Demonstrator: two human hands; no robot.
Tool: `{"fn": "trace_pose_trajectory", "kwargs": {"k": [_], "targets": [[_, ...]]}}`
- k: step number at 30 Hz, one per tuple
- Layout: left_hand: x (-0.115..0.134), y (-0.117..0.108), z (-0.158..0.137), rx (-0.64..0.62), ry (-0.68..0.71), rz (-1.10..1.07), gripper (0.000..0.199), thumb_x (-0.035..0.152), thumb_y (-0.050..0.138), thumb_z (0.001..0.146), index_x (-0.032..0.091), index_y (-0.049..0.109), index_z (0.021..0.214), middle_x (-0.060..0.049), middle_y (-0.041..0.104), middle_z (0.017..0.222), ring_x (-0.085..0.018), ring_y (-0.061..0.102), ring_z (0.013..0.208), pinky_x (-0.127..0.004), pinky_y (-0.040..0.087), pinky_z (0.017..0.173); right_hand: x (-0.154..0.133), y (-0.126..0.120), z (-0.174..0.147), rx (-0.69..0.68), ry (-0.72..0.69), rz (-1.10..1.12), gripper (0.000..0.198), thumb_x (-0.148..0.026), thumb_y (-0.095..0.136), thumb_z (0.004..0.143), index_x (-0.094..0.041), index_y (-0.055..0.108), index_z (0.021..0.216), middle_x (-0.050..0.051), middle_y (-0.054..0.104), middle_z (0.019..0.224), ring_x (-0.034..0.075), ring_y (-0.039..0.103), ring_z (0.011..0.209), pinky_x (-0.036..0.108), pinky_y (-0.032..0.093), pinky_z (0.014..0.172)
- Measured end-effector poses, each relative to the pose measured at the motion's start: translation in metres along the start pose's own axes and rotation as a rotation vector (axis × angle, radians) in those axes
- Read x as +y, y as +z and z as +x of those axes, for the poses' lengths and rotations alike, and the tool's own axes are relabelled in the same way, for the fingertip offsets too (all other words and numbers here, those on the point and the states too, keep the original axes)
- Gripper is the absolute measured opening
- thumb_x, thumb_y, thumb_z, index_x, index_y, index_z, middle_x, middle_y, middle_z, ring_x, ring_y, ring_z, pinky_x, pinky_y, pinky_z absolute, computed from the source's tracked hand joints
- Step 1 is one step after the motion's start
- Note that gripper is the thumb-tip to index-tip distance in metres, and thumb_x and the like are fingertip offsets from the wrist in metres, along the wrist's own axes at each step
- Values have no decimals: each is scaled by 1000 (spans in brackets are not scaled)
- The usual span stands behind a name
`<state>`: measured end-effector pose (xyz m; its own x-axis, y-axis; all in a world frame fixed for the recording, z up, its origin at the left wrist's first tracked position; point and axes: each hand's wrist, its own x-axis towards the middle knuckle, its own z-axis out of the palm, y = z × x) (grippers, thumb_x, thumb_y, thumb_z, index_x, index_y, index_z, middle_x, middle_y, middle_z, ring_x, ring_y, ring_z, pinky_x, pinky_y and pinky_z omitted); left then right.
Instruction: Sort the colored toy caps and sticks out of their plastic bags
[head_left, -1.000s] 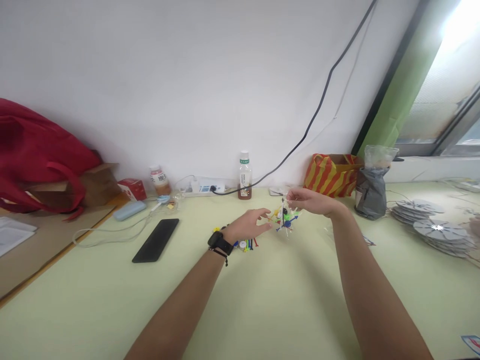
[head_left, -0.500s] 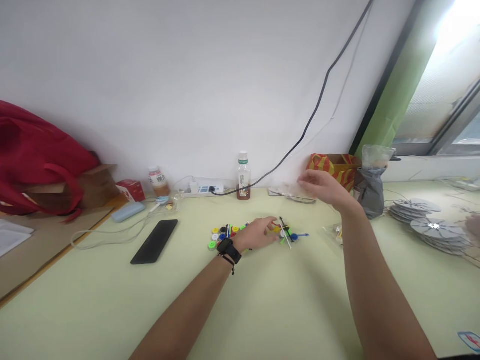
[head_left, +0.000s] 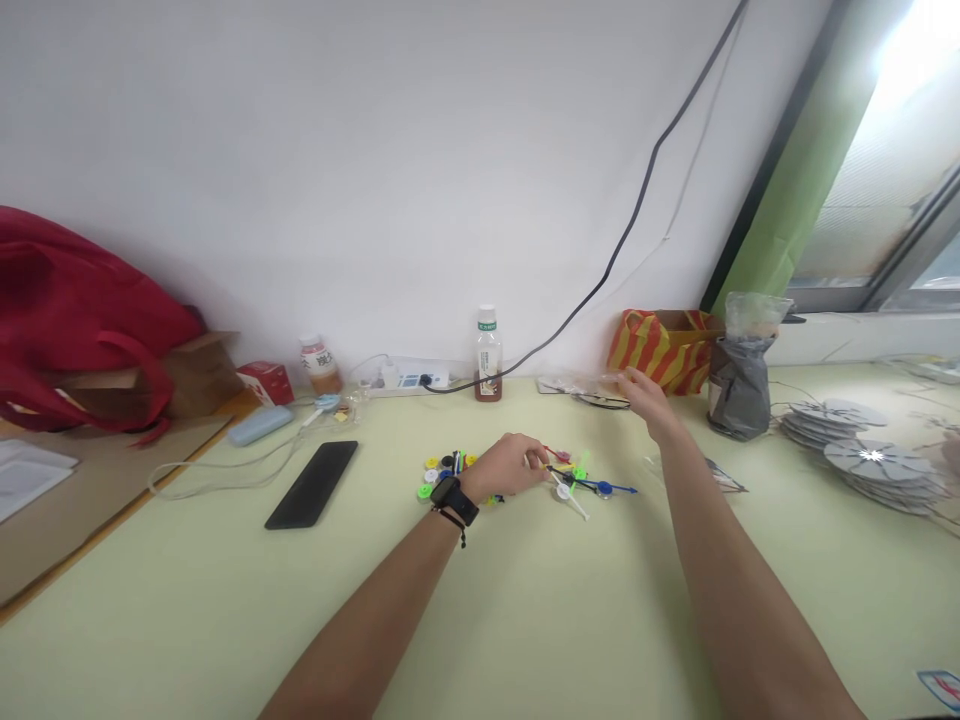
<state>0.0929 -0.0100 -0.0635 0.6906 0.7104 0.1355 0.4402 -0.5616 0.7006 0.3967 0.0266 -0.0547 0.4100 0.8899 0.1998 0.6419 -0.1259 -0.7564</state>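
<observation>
My left hand (head_left: 514,466), with a black watch (head_left: 454,498) on its wrist, is at the small coloured plastic pieces with its fingers curled in a pinch. What they grip is hidden. Right beside the fingertips lie arrow-shaped pointers with round discs: a blue pointer (head_left: 606,489), a white pointer (head_left: 564,492), a green one (head_left: 578,473) and a red one (head_left: 561,455). To the left of the hand are several round pieces, among them a green disc (head_left: 424,491). Farther back, my right hand (head_left: 646,400) has its fingertips closed on a clear plastic bag (head_left: 592,382).
A black phone (head_left: 312,485) lies left. Along the wall stand a drink bottle (head_left: 488,355), a power strip (head_left: 416,377) and a striped bag (head_left: 660,350). Right are a grey bag (head_left: 739,390), stacked grey discs (head_left: 874,470) and a clear packet (head_left: 724,475).
My right hand has moved slightly right and lower. The pointers beside my left hand have spread out, the blue one farther right. My left hand's fingers have drawn together.
</observation>
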Motion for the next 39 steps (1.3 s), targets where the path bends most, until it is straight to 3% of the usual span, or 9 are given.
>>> {"fn": "trace_pose_trajectory", "kwargs": {"k": [7,10,15,18,21,26,31,34,39], "targets": [[-14,5,2,67,-56,-55,25,40,70,82,16,74,89,-7,72,86,-15,63,59,-24,45,49,-22,7,0,-7,-105,-126,35,-37,60,89,-13,74,110,19,69,125,34,56,125,39,43,104],[-15,7,4,85,-79,-93,27,40,70,82,16,74,92,-7,71,81,-17,65,62,-23,45,48,-36,3,-6,-78,-178,-137,30,-36,60,89,-14,75,104,15,72,117,30,61,116,37,46,99],[-10,13,4,76,-88,-185,26,39,73,79,16,74,92,-7,75,85,-18,68,67,-24,49,53,-52,0,-25,-509,-336,-119,25,-36,61,89,-21,74,103,7,75,110,21,68,94,28,53,80],[-6,18,4,75,-80,-215,28,40,76,78,15,74,91,-8,76,82,-19,69,69,-25,50,56,-57,6,-34,-836,-301,-164,25,-32,65,82,-22,74,103,8,75,106,23,69,92,29,54,73],[-3,18,5,72,-36,-198,28,41,72,82,14,75,89,-8,76,80,-19,68,68,-26,49,57,-61,11,-39,-967,-251,-244,27,-27,65,77,-23,75,103,7,75,102,23,70,92,29,55,73],[-5,5,10,259,44,-175,22,38,70,85,16,70,81,-7,74,82,-19,68,76,-28,51,66,-67,8,-37,-911,-249,-360,32,-25,60,79,-24,73,108,8,73,104,24,70,95,31,53,76],[-9,-23,17,514,3,-497,22,35,70,85,18,57,79,-6,73,86,-20,72,87,-32,57,79,-73,19,-51,-878,-268,-432,45,-45,74,73,-28,70,114,8,66,123,28,66,102,34,51,82],[-8,-40,16,620,-48,-757,21,32,68,86,18,52,83,-5,73,83,-21,75,85,-38,60,83,-83,37,-69,-999,-322,-544,74,-55,83,57,-34,62,125,5,58,128,26,65,94,33,50,73],[-6,-55,10,686,-114,-864,21,31,67,88,18,51,88,-6,75,77,-22,76,75,-40,62,78,-99,52,-82,-1238,-446,-629,53,-40,87,49,-26,66,95,1,60,112,20,61,83,27,43,62]]}}
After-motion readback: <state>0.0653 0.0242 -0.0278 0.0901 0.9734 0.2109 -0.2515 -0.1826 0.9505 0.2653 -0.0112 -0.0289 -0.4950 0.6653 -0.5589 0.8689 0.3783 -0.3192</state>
